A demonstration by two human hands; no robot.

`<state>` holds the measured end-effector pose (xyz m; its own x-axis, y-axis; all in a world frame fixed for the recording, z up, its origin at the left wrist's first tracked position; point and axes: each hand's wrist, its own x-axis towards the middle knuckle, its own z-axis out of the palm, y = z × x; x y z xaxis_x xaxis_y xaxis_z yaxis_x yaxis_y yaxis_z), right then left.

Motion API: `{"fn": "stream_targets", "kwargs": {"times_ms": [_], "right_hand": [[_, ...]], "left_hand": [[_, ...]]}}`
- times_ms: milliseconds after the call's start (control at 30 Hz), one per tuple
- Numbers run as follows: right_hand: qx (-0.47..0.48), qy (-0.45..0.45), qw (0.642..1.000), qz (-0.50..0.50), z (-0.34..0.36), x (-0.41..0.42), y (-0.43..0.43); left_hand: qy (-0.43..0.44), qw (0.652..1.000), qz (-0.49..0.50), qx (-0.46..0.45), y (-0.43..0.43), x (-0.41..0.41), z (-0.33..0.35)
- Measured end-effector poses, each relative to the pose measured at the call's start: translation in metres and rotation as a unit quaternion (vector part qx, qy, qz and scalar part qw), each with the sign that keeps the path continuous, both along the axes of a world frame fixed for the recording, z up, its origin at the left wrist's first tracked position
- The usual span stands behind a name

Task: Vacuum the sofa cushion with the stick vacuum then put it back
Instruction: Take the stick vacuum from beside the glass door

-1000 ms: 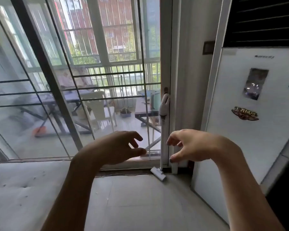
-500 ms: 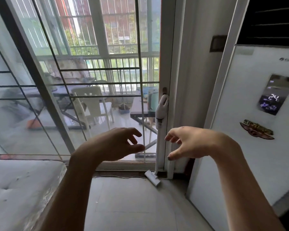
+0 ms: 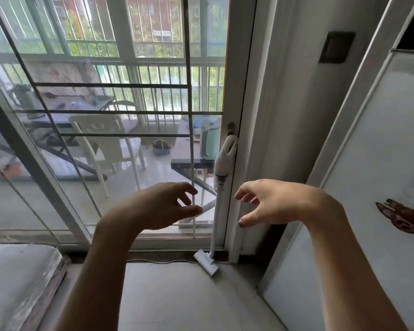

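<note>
A white stick vacuum (image 3: 221, 177) stands upright against the white door frame, its floor head (image 3: 206, 262) resting on the floor at the sill. My left hand (image 3: 160, 206) hovers just left of the vacuum's tube, fingers curled and apart, holding nothing. My right hand (image 3: 270, 203) hovers just right of the tube, also open and empty. Neither hand touches the vacuum. A grey sofa cushion (image 3: 14, 280) shows at the lower left corner.
A glass sliding door (image 3: 120, 130) with dark bars fills the left and centre; a balcony with a chair and tables lies behind it. A tall white standing air conditioner (image 3: 368, 187) is close on the right. Grey floor (image 3: 177, 297) runs between cushion and air conditioner.
The view has drawn closer to the vacuum and door. Both hands stay raised and open on either side of the tube. The sofa cushion has slid further toward the left edge.
</note>
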<state>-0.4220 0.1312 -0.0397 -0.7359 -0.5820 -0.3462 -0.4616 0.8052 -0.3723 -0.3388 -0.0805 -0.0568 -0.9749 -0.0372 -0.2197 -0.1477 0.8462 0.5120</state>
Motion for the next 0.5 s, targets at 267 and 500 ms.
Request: {"fn": "stream_targets", "kwargs": {"times_ms": [267, 500], "right_hand": [[0.008, 0.003, 1.000, -0.008, -0.009, -0.101, -0.055], [0.016, -0.009, 1.000, -0.006, -0.017, -0.171, -0.082]], "left_hand": [[0.011, 1.000, -0.007, 0.004, -0.060, -0.104, -0.017], [0.027, 1.000, -0.008, -0.003, -0.087, -0.168, -0.031]]}}
